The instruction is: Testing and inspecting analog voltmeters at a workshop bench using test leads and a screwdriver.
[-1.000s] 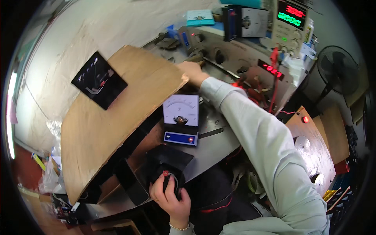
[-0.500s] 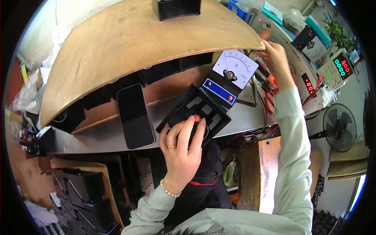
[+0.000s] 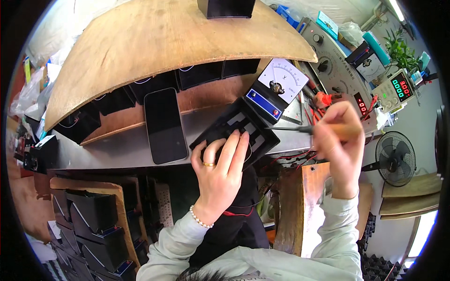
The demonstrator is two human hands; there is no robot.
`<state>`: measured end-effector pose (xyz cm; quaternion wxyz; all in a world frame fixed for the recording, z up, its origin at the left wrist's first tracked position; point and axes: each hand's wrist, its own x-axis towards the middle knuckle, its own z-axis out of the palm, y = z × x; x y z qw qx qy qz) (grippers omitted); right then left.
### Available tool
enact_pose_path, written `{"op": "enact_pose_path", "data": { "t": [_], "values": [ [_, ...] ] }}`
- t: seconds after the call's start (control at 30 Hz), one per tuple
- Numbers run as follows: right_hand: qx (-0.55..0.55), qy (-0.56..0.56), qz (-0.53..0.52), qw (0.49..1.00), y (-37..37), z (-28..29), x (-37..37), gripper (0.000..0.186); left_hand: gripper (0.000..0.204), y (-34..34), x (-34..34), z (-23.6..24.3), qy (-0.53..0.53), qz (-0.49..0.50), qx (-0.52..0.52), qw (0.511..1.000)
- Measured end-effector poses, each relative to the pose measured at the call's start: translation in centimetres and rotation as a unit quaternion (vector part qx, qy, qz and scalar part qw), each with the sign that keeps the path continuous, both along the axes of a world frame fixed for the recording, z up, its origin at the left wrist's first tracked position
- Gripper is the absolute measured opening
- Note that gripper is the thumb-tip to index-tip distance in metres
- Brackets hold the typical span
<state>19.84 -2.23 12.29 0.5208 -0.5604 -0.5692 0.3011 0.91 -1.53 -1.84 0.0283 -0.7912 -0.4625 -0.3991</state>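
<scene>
Left grip (image 3: 218, 180) lay with outstretched fingers on the black case (image 3: 268, 143), which sat directly beneath it at the edge of the tabletop (image 3: 117, 157); whether it clamped the case could not be told. Right grip (image 3: 340, 145) (slightly blurred) was closed around a slim tool (image 3: 290, 129), its dark shaft extending leftward from that grip. A white-dialled meter (image 3: 286, 77) stood beyond and between both grips; a phone (image 3: 166, 126) lay left of the left grip
</scene>
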Motion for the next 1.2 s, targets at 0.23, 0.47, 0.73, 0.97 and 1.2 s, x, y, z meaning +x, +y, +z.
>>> {"op": "enact_pose_path", "data": {
  "t": [0.23,0.47,0.73,0.97,1.2],
  "values": [
    [0.022,-0.232,0.071,0.970,0.9,-1.0,-1.3,0.023,0.058,0.1,-0.1,-0.2,-0.025,0.000,0.022,0.999],
    [0.010,-0.262,0.065,0.963,1.8,-1.4,-1.5,0.021,0.032,0.2,0.1,-0.2,-0.035,0.024,0.023,0.999],
    [-0.001,-0.267,0.117,0.956,2.6,-0.2,-1.6,0.019,0.056,0.0,-0.2,-0.2,-0.033,0.000,0.011,0.999],
    [-0.113,-0.419,0.276,0.858,8.1,3.9,-2.3,0.019,0.031,0.4,0.1,0.0,-0.036,0.022,0.027,0.999],
    [0.100,-0.615,0.298,0.723,7.7,4.4,-3.9,0.027,0.058,0.2,0.0,0.2,-0.048,0.005,0.011,0.999]
  ]
}}
